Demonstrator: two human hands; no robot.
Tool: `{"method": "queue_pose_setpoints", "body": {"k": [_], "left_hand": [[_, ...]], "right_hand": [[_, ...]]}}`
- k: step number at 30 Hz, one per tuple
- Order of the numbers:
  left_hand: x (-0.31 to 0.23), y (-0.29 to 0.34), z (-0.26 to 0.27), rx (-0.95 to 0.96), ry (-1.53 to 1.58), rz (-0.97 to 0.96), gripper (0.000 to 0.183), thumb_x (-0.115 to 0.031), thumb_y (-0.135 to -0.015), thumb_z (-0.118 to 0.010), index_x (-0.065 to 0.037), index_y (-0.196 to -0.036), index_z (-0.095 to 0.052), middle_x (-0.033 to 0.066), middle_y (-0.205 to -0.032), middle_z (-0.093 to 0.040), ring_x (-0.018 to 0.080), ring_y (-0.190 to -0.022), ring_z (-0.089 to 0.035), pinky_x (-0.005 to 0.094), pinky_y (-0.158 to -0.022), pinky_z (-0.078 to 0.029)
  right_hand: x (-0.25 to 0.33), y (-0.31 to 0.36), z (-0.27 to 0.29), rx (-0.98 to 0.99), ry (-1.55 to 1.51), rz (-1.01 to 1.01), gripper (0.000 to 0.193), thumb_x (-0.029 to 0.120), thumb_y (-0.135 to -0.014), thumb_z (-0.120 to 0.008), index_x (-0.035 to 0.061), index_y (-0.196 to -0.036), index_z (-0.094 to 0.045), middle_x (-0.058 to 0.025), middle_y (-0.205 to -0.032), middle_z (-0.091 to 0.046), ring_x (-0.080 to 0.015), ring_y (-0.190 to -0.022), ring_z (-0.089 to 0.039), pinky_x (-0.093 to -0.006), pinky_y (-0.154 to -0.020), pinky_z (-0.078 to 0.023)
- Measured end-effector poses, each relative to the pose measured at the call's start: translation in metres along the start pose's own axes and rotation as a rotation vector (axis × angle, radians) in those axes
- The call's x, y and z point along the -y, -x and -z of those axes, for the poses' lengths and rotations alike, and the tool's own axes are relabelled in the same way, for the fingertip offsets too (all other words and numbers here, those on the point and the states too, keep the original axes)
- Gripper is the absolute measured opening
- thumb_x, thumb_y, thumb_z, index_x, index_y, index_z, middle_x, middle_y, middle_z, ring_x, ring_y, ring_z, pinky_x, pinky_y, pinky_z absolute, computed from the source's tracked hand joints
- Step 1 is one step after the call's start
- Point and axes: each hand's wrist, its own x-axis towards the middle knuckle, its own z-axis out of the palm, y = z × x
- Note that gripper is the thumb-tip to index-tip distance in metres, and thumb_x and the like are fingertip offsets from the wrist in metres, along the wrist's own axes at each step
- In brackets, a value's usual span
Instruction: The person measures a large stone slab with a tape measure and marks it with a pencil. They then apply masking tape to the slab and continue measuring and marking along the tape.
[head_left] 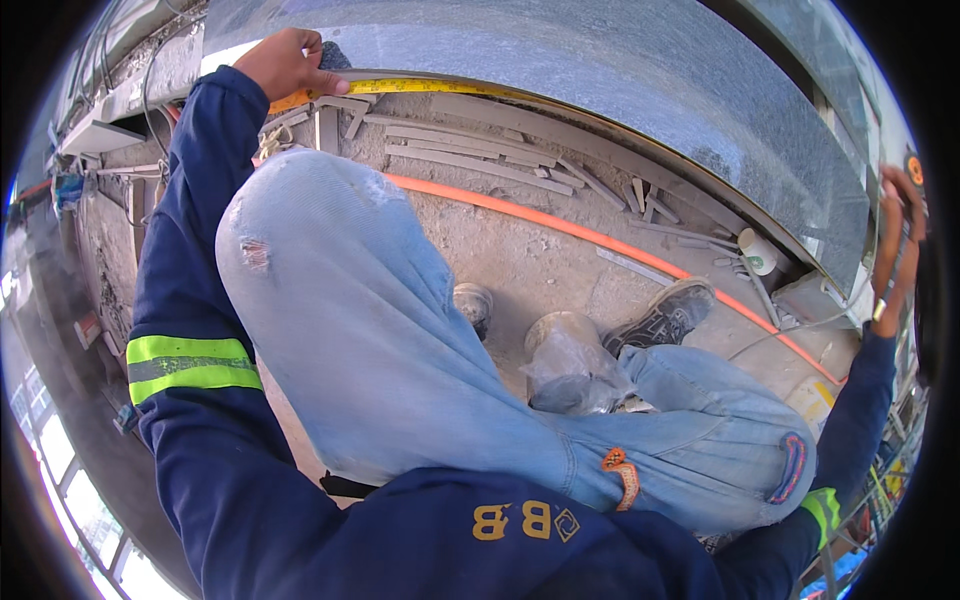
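My left hand [285,66] is closed at the upper left, thumb and fingers pinching the yellow tape measure [400,87] at the edge of a grey stone slab [560,60]. The blade runs rightward along that edge and thins out of sight. A dark, rough lump [335,56] shows just beyond my fingers. At the far right rim, my right hand [895,245] reaches up past the slab's end with its fingers stretched out. A round black and orange thing [913,169] is beside those fingertips; its kind is unclear.
Narrow offcut strips [470,142] litter the dusty floor beneath the slab. An orange hose [560,225] crosses between my legs and the slab. A clear plastic bag [575,375] lies by my shoe [665,315]. Near the slab's right end lies a white cylinder [757,252], with loose cable nearby.
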Motion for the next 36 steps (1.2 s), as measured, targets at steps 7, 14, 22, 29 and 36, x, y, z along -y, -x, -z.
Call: {"method": "queue_pose_setpoints", "body": {"k": [7, 14, 22, 29, 36], "left_hand": [[0.006, -0.008, -0.005, -0.010, 0.007, -0.078, 0.059, -0.053, -0.065, -0.090, -0.007, -0.068, -0.052, 0.0144, -0.067, -0.063, 0.0251, -0.064, -0.062, 0.0389, -0.064, -0.049], [-0.003, -0.009, 0.016, 0.179, -0.034, 0.059, 0.063, -0.059, -0.064, -0.086, 0.000, -0.081, -0.072, 0.0176, -0.080, -0.071, 0.0296, -0.073, -0.065, 0.0414, -0.069, -0.051], [-0.014, -0.003, 0.021, 0.218, 0.030, 0.067, 0.063, -0.056, -0.064, -0.087, 0.000, -0.089, -0.075, 0.0178, -0.085, -0.072, 0.0296, -0.077, -0.067, 0.0408, -0.072, -0.051], [-0.019, -0.002, 0.028, 0.265, 0.023, 0.069, 0.060, -0.056, -0.066, -0.087, -0.002, -0.090, -0.076, 0.0152, -0.084, -0.072, 0.0264, -0.076, -0.067, 0.0394, -0.072, -0.051], [-0.019, -0.004, 0.031, 0.298, 0.028, 0.047, 0.058, -0.054, -0.066, -0.088, -0.002, -0.089, -0.076, 0.0130, -0.082, -0.072, 0.0244, -0.073, -0.064, 0.0388, -0.070, -0.050]], "right_hand": [[0.175, -0.056, -0.122, 0.300, -0.524, 0.041, 0.038, 0.033, -0.104, -0.047, 0.0059, -0.114, -0.071, -0.0066, -0.095, -0.069, -0.0114, -0.085, -0.060, -0.0275, -0.075, -0.046], [0.269, -0.061, -0.216, 0.168, -0.743, 0.192, 0.019, 0.018, -0.094, -0.064, 0.0026, -0.101, -0.072, -0.0062, -0.083, -0.071, -0.0136, -0.072, -0.065, -0.0283, -0.065, -0.050], [0.327, -0.056, -0.267, 0.042, -0.857, -0.039, 0.013, 0.015, -0.084, -0.072, 0.0027, -0.082, -0.067, -0.0075, -0.071, -0.071, -0.0115, -0.064, -0.067, -0.0257, -0.059, -0.052], [0.324, -0.053, -0.271, 0.071, -0.806, 0.006, 0.017, 0.016, -0.082, -0.076, 0.0044, -0.075, -0.066, -0.0061, -0.065, -0.069, -0.0122, -0.058, -0.067, -0.0258, -0.056, -0.052], [0.324, -0.051, -0.276, 0.010, -0.749, 0.140, 0.017, 0.016, -0.083, -0.077, 0.0047, -0.077, -0.067, -0.0073, -0.066, -0.069, -0.0153, -0.059, -0.068, -0.0269, -0.056, -0.053]]}}
